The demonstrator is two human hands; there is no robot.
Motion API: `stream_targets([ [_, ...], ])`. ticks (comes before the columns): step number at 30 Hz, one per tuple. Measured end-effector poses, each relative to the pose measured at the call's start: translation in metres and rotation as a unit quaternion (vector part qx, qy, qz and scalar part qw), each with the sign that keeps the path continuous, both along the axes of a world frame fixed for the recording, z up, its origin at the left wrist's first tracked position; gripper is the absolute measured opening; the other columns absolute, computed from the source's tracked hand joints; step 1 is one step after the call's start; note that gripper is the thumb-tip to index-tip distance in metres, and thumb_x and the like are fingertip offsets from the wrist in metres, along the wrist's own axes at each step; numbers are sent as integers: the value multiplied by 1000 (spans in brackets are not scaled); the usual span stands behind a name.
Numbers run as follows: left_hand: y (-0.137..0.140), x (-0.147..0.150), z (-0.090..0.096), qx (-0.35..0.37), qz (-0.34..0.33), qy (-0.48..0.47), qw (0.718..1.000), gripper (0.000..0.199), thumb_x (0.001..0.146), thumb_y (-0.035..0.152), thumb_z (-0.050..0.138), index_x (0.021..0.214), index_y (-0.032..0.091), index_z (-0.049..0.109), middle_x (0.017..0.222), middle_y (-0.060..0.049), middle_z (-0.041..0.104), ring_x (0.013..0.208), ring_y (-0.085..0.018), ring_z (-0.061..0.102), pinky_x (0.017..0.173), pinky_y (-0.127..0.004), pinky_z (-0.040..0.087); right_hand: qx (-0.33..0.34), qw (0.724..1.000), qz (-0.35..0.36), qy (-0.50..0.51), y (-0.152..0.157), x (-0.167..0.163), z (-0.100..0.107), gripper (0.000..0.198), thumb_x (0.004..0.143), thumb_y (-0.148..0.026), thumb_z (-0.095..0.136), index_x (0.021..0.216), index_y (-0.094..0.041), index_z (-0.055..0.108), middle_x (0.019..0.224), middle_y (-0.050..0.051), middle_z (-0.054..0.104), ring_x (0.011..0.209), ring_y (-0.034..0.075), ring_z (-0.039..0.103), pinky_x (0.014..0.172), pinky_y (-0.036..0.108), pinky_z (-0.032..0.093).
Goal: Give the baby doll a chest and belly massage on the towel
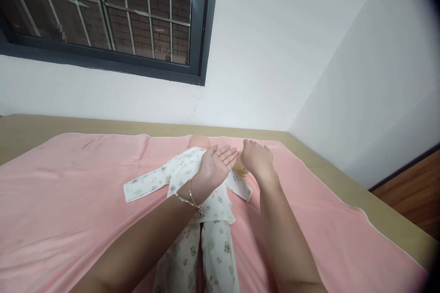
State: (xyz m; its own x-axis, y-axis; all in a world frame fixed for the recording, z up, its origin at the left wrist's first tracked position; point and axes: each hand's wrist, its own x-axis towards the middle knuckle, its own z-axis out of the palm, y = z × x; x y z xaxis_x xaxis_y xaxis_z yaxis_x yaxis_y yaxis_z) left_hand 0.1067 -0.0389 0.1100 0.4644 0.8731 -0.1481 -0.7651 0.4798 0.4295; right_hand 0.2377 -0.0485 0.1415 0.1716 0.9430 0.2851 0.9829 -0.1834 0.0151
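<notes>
My left hand (218, 165) is held palm up with its fingers stretched out, and no object shows on the palm. A silver bangle circles that wrist. Just right of its fingertips, my right hand (257, 158) is closed round a yellow bottle (243, 171), of which only a small part with dark print shows. Beneath both hands a baby doll (198, 142) lies on its back, its head at the far end. It wears a white printed top (185, 165) with the sleeves spread out and matching trousers (220, 252). My left forearm hides part of the clothes.
A pink cloth (85, 183) with some creases lies under the doll on a tan surface (330, 178). Behind stands a white wall (261, 55) with a dark-framed, barred window (202, 32). A brown wooden panel (412, 192) is at the right.
</notes>
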Motion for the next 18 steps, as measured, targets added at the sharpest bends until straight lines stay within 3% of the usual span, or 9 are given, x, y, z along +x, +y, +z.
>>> stream_targets([
  [7, -12, -45, 17, -80, 32, 9, 996, 54, 86, 23, 44, 138, 7, 42, 125, -23, 60, 118, -30, 60, 91, -39, 57, -67, 995, -33, 60, -2, -10, 9, 34, 94, -23, 35, 121, -15, 54, 129, 20, 56, 120, 30, 53, 85, 44, 48],
  [13, -23, -73, 43, -73, 38, -29, 996, 50, 87, 23, 44, 135, 10, 46, 120, -20, 63, 111, -29, 64, 92, -40, 56, -50, 995, -36, 85, -7, -10, 3, 36, 95, -28, 33, 124, -16, 51, 134, 19, 53, 127, 29, 47, 89, 46, 47],
  [18, -40, -89, 54, -51, 16, -49, 997, 48, 89, 26, 44, 134, 10, 47, 121, -20, 63, 113, -29, 63, 91, -41, 55, -36, 996, 7, 85, 1, 1, -16, 45, 95, -31, 33, 135, -12, 43, 148, 18, 39, 140, 27, 31, 102, 46, 40],
])
